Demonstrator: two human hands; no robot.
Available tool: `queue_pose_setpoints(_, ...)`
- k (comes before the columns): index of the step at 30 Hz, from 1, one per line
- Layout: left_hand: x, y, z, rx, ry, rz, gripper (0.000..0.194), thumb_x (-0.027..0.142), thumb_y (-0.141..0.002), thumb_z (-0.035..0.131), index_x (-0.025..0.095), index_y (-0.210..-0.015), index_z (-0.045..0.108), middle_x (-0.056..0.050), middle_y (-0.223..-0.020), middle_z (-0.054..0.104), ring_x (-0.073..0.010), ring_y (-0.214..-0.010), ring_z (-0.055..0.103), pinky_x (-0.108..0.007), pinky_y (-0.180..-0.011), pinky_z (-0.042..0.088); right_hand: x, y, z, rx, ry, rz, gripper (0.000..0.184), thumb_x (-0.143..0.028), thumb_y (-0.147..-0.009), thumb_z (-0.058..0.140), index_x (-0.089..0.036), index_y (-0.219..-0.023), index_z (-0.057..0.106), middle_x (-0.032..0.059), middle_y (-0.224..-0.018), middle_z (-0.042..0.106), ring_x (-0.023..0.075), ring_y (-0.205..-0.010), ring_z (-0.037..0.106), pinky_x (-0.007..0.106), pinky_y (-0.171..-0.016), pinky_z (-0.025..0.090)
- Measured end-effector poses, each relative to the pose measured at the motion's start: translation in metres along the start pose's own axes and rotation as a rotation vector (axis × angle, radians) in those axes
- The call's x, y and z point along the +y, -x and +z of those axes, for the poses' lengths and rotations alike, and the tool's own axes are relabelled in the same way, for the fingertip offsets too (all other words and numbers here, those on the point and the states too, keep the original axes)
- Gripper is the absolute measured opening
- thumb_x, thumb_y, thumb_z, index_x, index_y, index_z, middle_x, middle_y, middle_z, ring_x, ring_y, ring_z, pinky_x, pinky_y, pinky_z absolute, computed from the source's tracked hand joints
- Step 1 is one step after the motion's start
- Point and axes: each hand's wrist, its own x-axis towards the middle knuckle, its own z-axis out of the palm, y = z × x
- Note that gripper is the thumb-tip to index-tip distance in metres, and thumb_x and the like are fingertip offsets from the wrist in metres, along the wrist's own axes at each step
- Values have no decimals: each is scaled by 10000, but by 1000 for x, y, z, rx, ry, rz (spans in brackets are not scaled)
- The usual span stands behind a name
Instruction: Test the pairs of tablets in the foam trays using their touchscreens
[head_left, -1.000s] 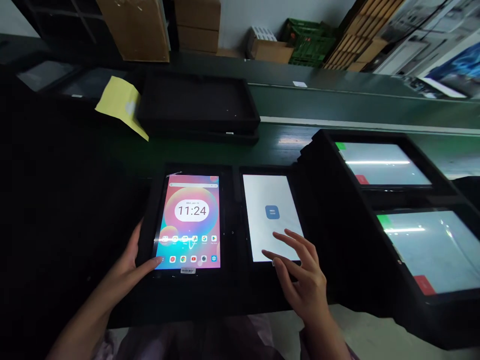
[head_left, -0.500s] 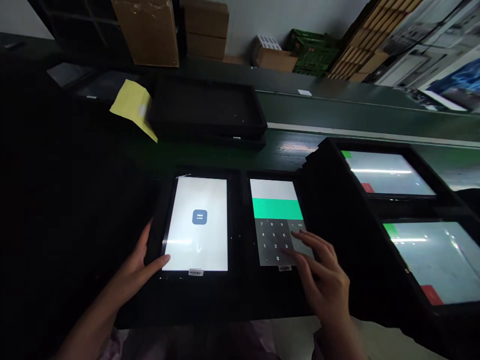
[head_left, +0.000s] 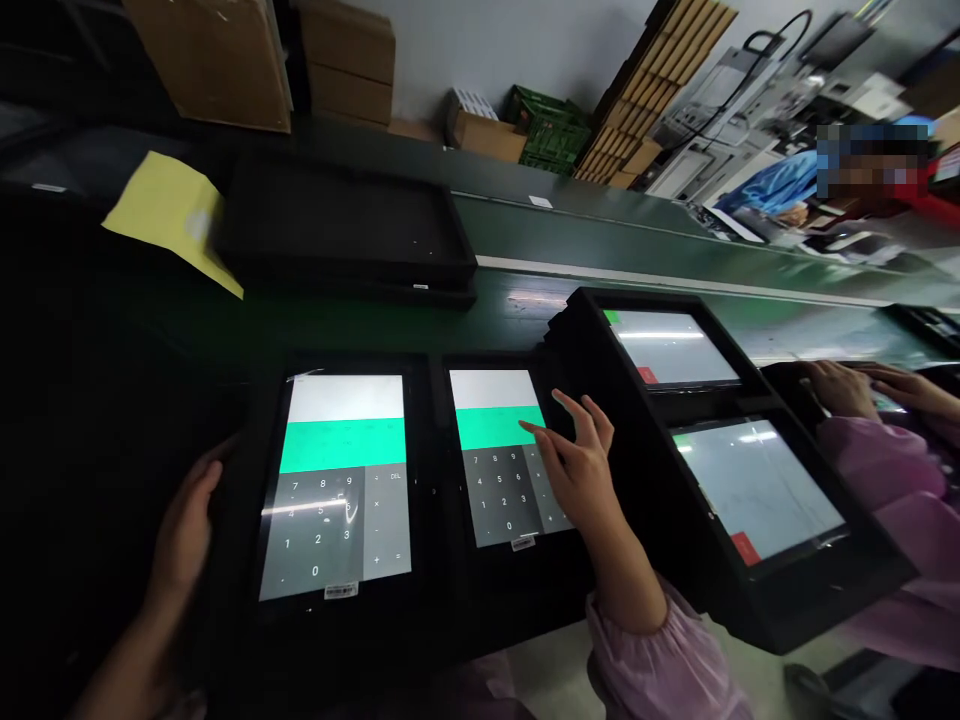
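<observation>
Two tablets lie side by side in a black foam tray (head_left: 431, 590), both showing a calculator with a green band and dark keys. My right hand (head_left: 581, 465) is over the right tablet (head_left: 491, 490), its index finger stretched to the green band and the other fingers apart. Whether the fingertip touches the glass I cannot tell. My left hand (head_left: 184, 530) is at the tray's dark left side, left of the left tablet (head_left: 345, 445). Its thumb and fingers are stretched out, with the fingertips partly lost in shadow. Both hands are bare.
To the right, a stack of black trays (head_left: 652, 400) bears two lit tablets with green and red corners. Behind are another black tray (head_left: 337, 220) and a yellow sheet (head_left: 169, 220). A co-worker's hands (head_left: 844, 388) work at far right; another person (head_left: 780, 185) sits across the bench.
The left tablet's screen has gone from white with an equals icon to the calculator. My left thumb has left that tablet. My right hand has moved up from the keys. The view has shifted right.
</observation>
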Motion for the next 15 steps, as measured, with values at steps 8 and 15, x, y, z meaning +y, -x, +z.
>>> queue_pose_setpoints(8,-1,-9,-3,33,-71,-57,455,547,-791,498,239,-1066,688,-28,-1254,698,-334,-1496,305,-467,-1206,348,5,-3,0,82,53,83,391,-382,-1024,449,-236,-982,809,122,-1434,539,386,-1450,285,676,-1103,350)
queue_pose_setpoints(15,6,-4,0,4,-59,-32,447,540,-825,488,242,-1095,684,2,-1278,689,-302,-1523,243,-417,-1189,376,3,-3,1,61,3,46,350,-362,-1020,466,-262,-995,800,92,-1420,562,354,-1442,320,656,-1087,387)
